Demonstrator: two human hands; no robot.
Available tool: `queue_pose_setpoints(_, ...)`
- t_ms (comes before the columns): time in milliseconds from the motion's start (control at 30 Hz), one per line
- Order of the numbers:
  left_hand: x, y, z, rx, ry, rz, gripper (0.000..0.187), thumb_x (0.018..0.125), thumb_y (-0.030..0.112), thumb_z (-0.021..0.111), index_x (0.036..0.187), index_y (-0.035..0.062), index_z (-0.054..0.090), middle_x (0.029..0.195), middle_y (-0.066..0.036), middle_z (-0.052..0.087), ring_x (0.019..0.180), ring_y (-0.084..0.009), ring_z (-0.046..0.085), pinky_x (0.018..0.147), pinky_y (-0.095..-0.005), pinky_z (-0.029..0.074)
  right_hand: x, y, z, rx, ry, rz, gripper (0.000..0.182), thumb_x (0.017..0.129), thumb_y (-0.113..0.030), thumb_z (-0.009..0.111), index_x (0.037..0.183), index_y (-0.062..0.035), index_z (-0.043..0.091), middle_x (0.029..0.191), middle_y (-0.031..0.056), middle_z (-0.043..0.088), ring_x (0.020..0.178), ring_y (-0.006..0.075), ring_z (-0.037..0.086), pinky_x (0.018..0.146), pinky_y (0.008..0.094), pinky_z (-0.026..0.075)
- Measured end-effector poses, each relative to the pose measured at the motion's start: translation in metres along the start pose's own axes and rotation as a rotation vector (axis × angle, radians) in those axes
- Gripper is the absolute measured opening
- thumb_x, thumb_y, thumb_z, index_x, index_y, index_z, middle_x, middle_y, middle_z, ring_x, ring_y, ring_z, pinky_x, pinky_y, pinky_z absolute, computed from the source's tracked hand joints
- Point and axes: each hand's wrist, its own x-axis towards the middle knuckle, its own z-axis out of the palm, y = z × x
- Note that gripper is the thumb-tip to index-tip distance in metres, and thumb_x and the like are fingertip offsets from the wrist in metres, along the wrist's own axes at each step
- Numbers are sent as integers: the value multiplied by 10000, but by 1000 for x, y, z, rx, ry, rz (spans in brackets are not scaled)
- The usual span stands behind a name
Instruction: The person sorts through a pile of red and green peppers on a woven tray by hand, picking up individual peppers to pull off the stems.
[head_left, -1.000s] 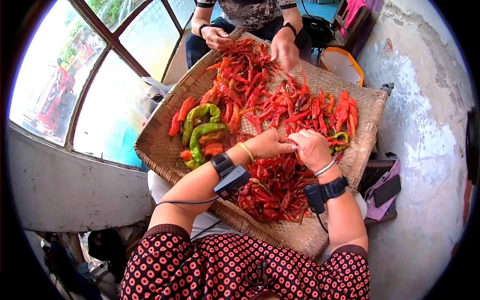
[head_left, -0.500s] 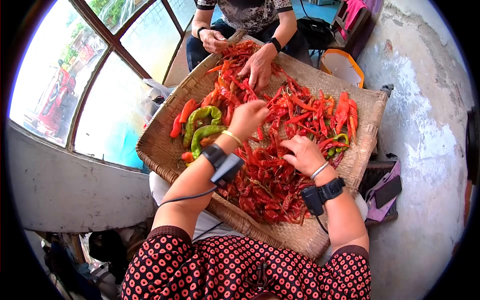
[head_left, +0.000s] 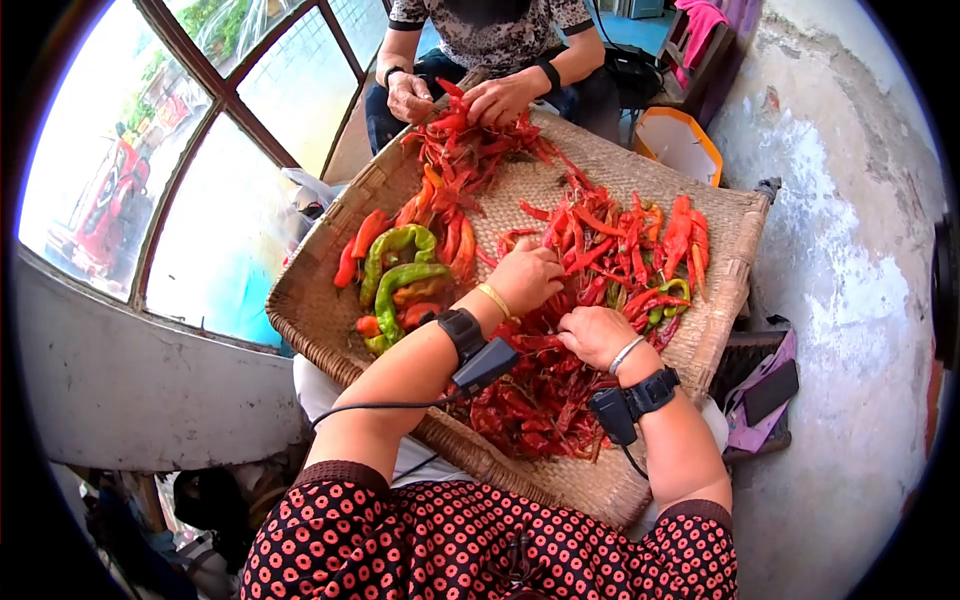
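A shallow woven basket [head_left: 340,310] holds a heap of wrinkled red chili peppers [head_left: 520,410]. My left hand [head_left: 530,277] is in the middle of the heap, its fingers curled closed on red chili peppers. Close to its right, my right hand [head_left: 597,335] rests low over the pile with bent fingers; their tips are hidden, so what they hold does not show. Green peppers [head_left: 400,285] lie left of my left hand, among orange-red ones. More red chili peppers [head_left: 620,240] lie in a bunch beyond my right hand.
Across the basket sits another person, whose hands [head_left: 490,100] handle red chili peppers at the far corner. A window [head_left: 210,220] is on the left and a worn wall [head_left: 840,300] on the right. An orange-rimmed container [head_left: 680,145] stands behind the basket.
My left hand has come down and right into the pile, nearer my right hand, which has lowered slightly. The other person's hands have drawn back to the far corner, with red chili peppers gathered there.
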Motion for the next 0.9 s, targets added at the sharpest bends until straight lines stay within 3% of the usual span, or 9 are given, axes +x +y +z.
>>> queue_pose_setpoints(100, -2, 5, -4, -35, -202, 56, 163, 743, 190, 580, 815, 60, 648, 811, -54, 631, 836, -197, 564, 813, -339, 386, -5, -2, -13, 1, -85, 118, 228, 785, -276, 530, 776, -71, 630, 762, 157, 612, 774, 321, 585, 697, 411, 469)
queue_pose_setpoints(233, -4, 13, -26, -187, -64, 49, 140, 744, 158, 585, 805, 47, 645, 807, -71, 629, 779, -220, 578, 738, -342, 434, -12, 9, -25, 150, 131, 86, 214, 748, -254, 584, 803, -56, 643, 772, 139, 624, 737, 292, 602, 657, 375, 476)
queue_pose_setpoints(333, -3, 15, -48, -401, -154, -170, 92, 764, 106, 599, 796, 30, 640, 785, -47, 631, 705, -174, 589, 658, -303, 463, -21, 8, -40, 524, 263, 104, 156, 719, -170, 609, 804, -43, 639, 739, 120, 624, 685, 230, 612, 639, 312, 476)
queue_pose_setpoints(367, -4, 10, -50, -594, -156, -274, 111, 767, 115, 607, 826, 29, 645, 739, -40, 629, 655, -136, 576, 608, -280, 463, -22, 12, -38, 630, 290, 99, 116, 716, -78, 597, 814, -22, 626, 695, 64, 621, 644, 150, 591, 630, 262, 466)
queue_pose_setpoints(400, -4, 8, -54, -788, -156, -378, 133, 771, 124, 614, 856, 28, 650, 694, -32, 626, 604, -99, 562, 558, -257, 462, -22, 11, -39, 628, 288, 98, 116, 716, -78, 597, 814, -22, 626, 695, 64, 621, 644, 150, 591, 630, 262, 466)
queue_pose_setpoints(433, -3, 7, -63, -920, -187, -476, 91, 784, 76, 606, 848, 23, 643, 703, 4, 607, 627, -37, 517, 570, -210, 445, -22, 9, -40, 733, 324, 143, 110, 732, -68, 588, 824, -19, 625, 699, 42, 615, 627, 121, 571, 607, 255, 463)
queue_pose_setpoints(500, -4, 1, -66, -983, -80, -482, 81, 781, 54, 603, 844, 17, 637, 711, 9, 601, 635, -43, 520, 578, -208, 446, -22, 6, -44, 918, 338, 251, 126, 779, -39, 564, 891, -18, 619, 734, -6, 598, 594, 46, 517, 536, 215, 444)
queue_pose_setpoints(667, -3, -29, -62, -973, 324, -505, 59, 786, 7, 593, 841, 4, 611, 739, 25, 579, 668, -37, 499, 595, -185, 432, -19, 4, -41, 1035, 394, 226, 183, 798, -34, 563, 977, -11, 595, 742, -7, 590, 576, 34, 497, 507, 185, 431)
queue_pose_setpoints(900, 1, -16, -72, -1041, 90, -590, 100, 786, 39, 624, 881, 8, 625, 772, 17, 603, 686, -44, 525, 619, -184, 447, -17, 2, -40, 1001, 291, 252, 180, 803, -21, 540, 978, -3, 582, 754, -2, 583, 565, 43, 498, 510, 182, 433)
